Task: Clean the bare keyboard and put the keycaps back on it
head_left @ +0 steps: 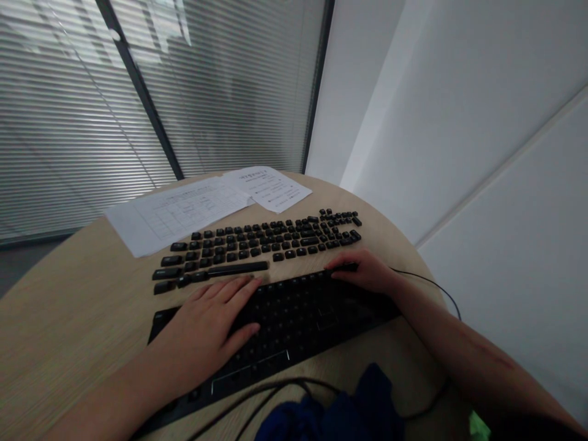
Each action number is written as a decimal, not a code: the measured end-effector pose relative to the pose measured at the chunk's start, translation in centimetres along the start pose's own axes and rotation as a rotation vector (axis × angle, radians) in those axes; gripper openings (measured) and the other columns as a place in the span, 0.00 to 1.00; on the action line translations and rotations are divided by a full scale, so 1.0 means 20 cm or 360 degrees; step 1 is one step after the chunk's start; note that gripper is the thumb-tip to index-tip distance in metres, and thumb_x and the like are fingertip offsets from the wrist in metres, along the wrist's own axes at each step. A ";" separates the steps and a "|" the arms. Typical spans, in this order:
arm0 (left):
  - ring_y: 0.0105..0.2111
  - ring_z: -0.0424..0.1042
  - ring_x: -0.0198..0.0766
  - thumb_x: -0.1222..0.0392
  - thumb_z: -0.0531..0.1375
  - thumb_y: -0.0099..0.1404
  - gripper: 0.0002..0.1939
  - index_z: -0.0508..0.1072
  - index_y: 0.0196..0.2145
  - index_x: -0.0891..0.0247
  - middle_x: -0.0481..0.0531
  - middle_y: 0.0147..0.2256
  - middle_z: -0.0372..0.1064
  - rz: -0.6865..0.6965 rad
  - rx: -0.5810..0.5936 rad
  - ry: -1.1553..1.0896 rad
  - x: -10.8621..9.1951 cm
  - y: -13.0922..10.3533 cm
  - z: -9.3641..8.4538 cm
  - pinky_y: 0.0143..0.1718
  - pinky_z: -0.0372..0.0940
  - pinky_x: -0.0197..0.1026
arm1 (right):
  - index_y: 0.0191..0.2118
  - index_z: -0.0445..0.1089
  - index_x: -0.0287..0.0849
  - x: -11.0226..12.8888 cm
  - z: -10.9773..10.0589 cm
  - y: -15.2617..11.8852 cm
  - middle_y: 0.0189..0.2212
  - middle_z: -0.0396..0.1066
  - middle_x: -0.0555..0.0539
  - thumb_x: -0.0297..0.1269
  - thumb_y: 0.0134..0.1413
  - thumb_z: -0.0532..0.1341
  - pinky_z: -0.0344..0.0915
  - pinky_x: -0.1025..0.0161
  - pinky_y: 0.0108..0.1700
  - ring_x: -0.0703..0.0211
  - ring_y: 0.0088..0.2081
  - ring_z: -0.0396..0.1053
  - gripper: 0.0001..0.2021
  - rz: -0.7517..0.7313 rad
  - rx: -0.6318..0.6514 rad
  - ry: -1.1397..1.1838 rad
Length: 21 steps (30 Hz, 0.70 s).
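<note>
A black keyboard (294, 318) with most of its keycaps off lies tilted across the table in front of me. Keycaps are seated along its top row. My left hand (215, 327) rests flat over the keyboard's left part, fingers stretched and thumb apart. At the upper right edge of the keyboard, the fingers of my right hand (361, 269) are closed beside the top row. A dark bit shows between them, too small to name. Loose black keycaps (280, 239) lie in rows just beyond the keyboard, with a long spacebar (239, 268) nearest my left fingers.
Printed paper sheets (184, 208) lie at the far side of the round wooden table (68, 294). A thin black cable (432, 282) runs past my right forearm. Dark blue cloth (331, 410) and more cable (275, 384) are at the near edge. Blinds and a white wall stand behind.
</note>
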<state>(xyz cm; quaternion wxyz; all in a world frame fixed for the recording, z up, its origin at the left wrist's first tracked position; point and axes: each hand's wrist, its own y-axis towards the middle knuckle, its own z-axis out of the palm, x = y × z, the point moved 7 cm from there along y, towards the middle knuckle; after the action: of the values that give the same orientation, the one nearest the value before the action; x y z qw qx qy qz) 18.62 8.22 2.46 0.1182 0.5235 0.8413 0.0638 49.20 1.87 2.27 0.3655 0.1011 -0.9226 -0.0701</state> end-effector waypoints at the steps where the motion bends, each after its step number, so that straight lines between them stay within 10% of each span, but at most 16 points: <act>1: 0.62 0.69 0.57 0.40 0.53 0.73 0.33 0.62 0.69 0.56 0.59 0.66 0.67 -0.0001 -0.0009 0.0005 0.00 0.00 0.00 0.62 0.63 0.61 | 0.44 0.82 0.48 0.00 0.00 0.00 0.40 0.83 0.48 0.40 0.59 0.68 0.75 0.58 0.49 0.55 0.42 0.80 0.09 -0.0010 0.0010 -0.0002; 21: 0.62 0.69 0.57 0.41 0.54 0.73 0.33 0.63 0.69 0.58 0.59 0.65 0.68 -0.0006 -0.0022 0.0020 0.00 0.01 0.01 0.61 0.64 0.62 | 0.44 0.83 0.48 -0.02 -0.01 0.00 0.40 0.84 0.47 0.43 0.59 0.68 0.75 0.56 0.49 0.52 0.43 0.81 0.10 0.0093 -0.0021 -0.0021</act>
<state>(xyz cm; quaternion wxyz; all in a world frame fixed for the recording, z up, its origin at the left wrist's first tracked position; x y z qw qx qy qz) 18.76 8.26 2.38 0.1167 0.5206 0.8427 0.0725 49.58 2.03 2.13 0.3619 0.0712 -0.9271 -0.0663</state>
